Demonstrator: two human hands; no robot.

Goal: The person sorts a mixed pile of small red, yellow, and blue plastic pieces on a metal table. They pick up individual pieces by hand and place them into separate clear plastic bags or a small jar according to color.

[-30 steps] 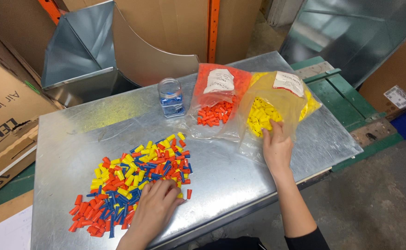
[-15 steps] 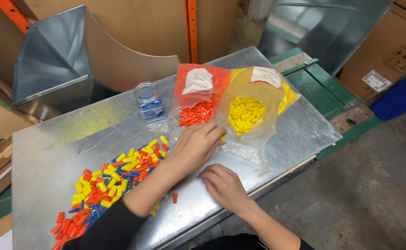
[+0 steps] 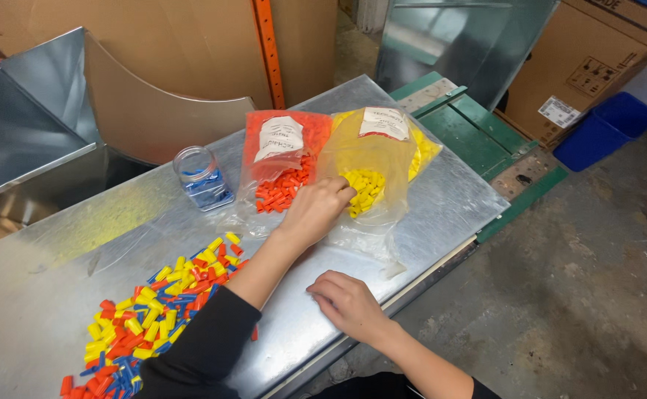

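**Two hands on the tabletop, one at the yellow bag**

We see the left hand [image 3: 316,210] reaching across to the mouth of the clear bag of yellow caps [image 3: 371,166], fingers curled narrow right beside the yellow pieces; whether its grip holds one we cannot tell, since the fingertips are hidden. The right hand [image 3: 349,303] rests loosely spread on the metal tabletop [image 3: 442,207], holding nothing. The mixed pile of caps [image 3: 153,310] is cut off at the lower edge.
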